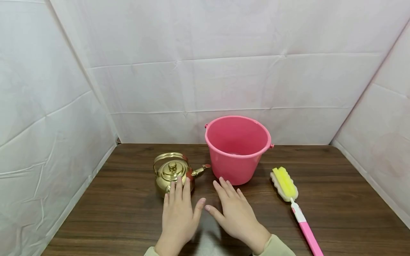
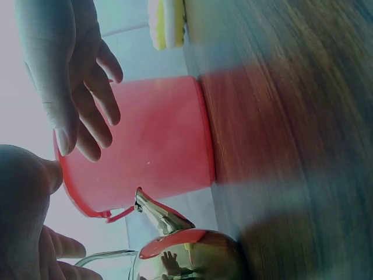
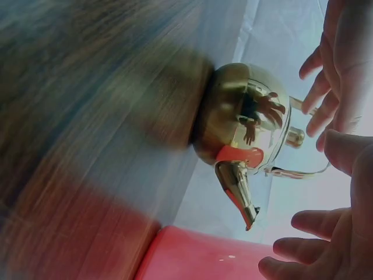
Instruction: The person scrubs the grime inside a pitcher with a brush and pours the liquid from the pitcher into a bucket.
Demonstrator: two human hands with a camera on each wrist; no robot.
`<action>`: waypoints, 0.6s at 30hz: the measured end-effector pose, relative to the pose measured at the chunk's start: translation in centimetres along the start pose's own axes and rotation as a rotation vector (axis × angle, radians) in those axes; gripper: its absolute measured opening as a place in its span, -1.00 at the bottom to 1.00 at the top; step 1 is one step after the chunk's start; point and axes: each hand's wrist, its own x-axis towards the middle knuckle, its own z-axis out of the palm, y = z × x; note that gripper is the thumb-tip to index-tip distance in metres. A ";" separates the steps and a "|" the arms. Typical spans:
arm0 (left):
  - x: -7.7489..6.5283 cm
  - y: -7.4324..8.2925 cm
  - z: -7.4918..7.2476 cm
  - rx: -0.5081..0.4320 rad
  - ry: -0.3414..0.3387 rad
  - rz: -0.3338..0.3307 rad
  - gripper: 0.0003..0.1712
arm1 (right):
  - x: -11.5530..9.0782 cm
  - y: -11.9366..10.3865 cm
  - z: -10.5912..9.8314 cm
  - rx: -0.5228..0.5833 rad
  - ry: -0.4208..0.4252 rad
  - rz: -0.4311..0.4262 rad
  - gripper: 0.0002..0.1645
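My left hand [image 1: 179, 215] is held palm down with straight, slightly spread fingers, in front of a shiny gold teapot [image 1: 161, 185]. In the head view its fingertips overlap the teapot's lower body; the right wrist view shows the hand above the table. My right hand [image 1: 235, 213] is likewise flat with fingers straight, in front of a pink bucket [image 1: 237, 167]. Neither hand holds anything, and the two thumbs point toward each other with a narrow gap. The teapot's spout [image 3: 236, 189] points toward the bucket, and its arched handle [image 1: 171, 155] stands up over the lid.
To the right lies a sponge brush with a yellow and white head [image 1: 285, 183] and a pink handle [image 1: 309, 236]. Everything stands on a dark wooden table [image 1: 128, 213]. White cloth walls [image 1: 224, 85] enclose its back and sides.
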 end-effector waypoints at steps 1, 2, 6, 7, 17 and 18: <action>0.0 0.0 0.0 -0.001 0.002 -0.001 -0.17 | 0.0 -0.1 0.0 0.002 -0.002 0.001 -0.14; 0.0 -0.1 -0.1 -0.001 0.002 -0.001 -0.17 | 0.1 -0.2 0.0 0.004 -0.006 0.002 -0.14; 0.1 -0.2 -0.3 -0.001 -0.004 -0.006 -0.16 | 0.2 -0.4 -0.1 0.016 -0.027 0.007 -0.14; 0.1 -0.3 -0.3 0.000 -0.006 -0.008 -0.16 | 0.2 -0.5 -0.1 0.017 -0.030 0.007 -0.14; 0.1 -0.8 -0.7 -0.008 0.004 -0.033 -0.16 | 0.4 -0.8 0.2 0.033 -0.042 -0.009 -0.14; 0.1 -0.9 -0.8 -0.010 0.004 -0.037 -0.15 | 0.5 -0.8 0.3 0.037 -0.043 -0.013 -0.14</action>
